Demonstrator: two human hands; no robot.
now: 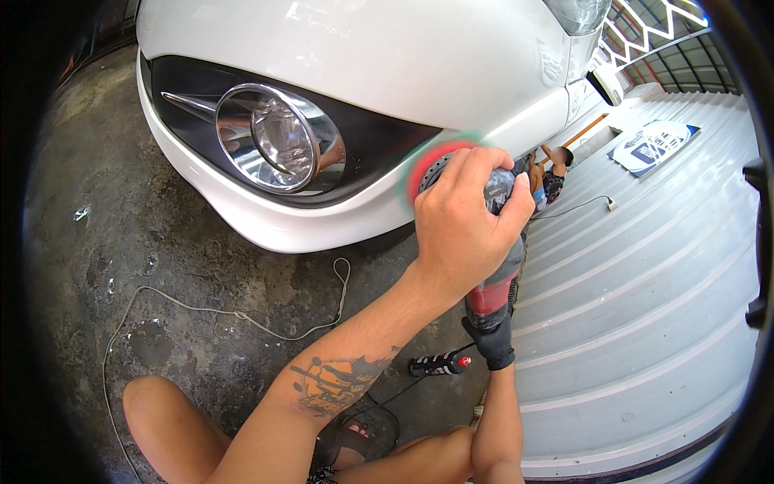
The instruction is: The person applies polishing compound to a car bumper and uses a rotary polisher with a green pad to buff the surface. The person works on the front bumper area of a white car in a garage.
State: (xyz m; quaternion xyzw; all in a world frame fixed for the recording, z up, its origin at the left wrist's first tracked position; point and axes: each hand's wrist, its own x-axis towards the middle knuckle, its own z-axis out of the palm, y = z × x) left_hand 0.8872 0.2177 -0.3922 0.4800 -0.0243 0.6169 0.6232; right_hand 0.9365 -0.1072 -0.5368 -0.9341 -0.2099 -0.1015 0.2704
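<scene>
My bare left hand [462,212] grips the head of a red and black car polisher [491,296]. My right hand [493,345], in a black glove, is wrapped around the tool's rear end. The round pad [417,175] shows as a red and green blur at its rim, as if spinning. It lies against the white front bumper [338,221] of a car, beside the tip of the black fog light surround [375,145]. My left hand covers part of the pad. A round fog lamp [281,142] with a chrome ring sits left of the pad.
A black bottle [436,363] with a red tip and a black power cord [402,390] lie between my legs and the car. A pale cable [242,315] loops across the stained concrete floor [181,248]. A corrugated metal wall [604,333] runs along the right. Another person [551,178] is farther back.
</scene>
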